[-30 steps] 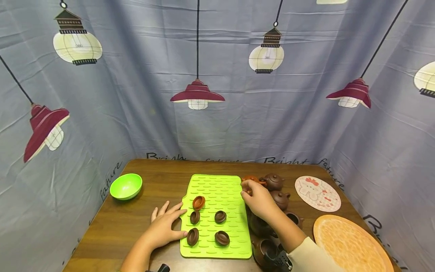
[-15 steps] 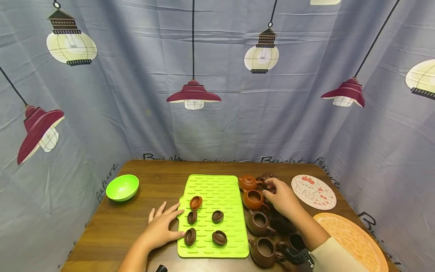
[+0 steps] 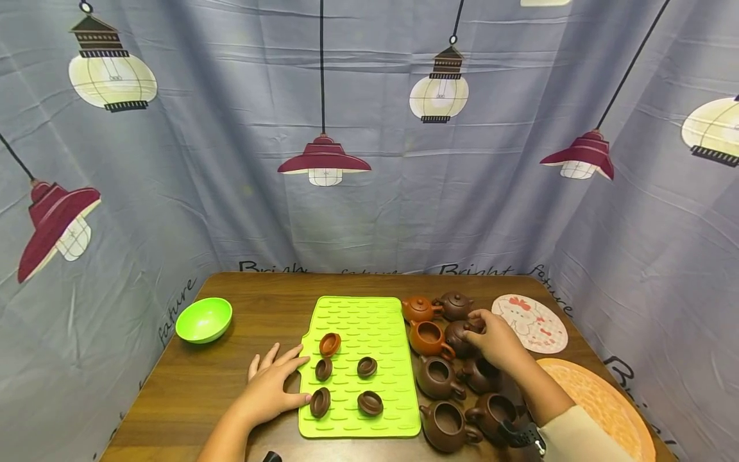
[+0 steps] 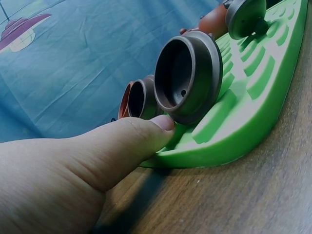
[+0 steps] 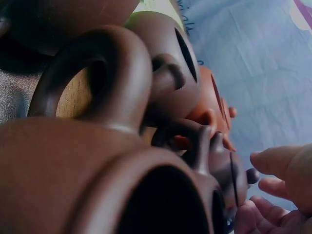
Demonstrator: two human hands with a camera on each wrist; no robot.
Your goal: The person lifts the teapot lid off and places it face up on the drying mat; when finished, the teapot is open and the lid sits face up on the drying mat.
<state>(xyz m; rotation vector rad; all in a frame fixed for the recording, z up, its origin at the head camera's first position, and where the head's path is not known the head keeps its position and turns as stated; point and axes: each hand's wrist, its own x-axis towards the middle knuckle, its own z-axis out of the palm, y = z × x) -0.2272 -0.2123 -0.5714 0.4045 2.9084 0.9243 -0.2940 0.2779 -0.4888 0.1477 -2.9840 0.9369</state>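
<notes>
In the head view my left hand (image 3: 271,388) rests with spread fingers at the left edge of the green mat (image 3: 389,333). Its thumb tip lies against the rim of a brown teapot lid (image 4: 187,75), which sits tipped on the mat. More lids lie upturned there, among them an orange lid (image 3: 330,344) and two brown ones on the right. My right hand (image 3: 499,343) is over a lidded brown teapot (image 3: 458,340). In the right wrist view its thumb and loosely bent fingers (image 5: 280,163) surround the lid's knob (image 5: 252,175), with a gap showing.
Beside the mat stand an orange lidded teapot (image 3: 419,309), another lidded brown teapot (image 3: 454,306), an open orange teapot (image 3: 428,340) and several open brown teapots (image 3: 447,430). Round mats (image 3: 530,324) lie far right. A green bowl (image 3: 204,321) stands at left.
My right hand has moved right, from beside the orange lidded teapot to the brown lidded teapot. My left hand stays at the mat's edge. The head view has shifted slightly.
</notes>
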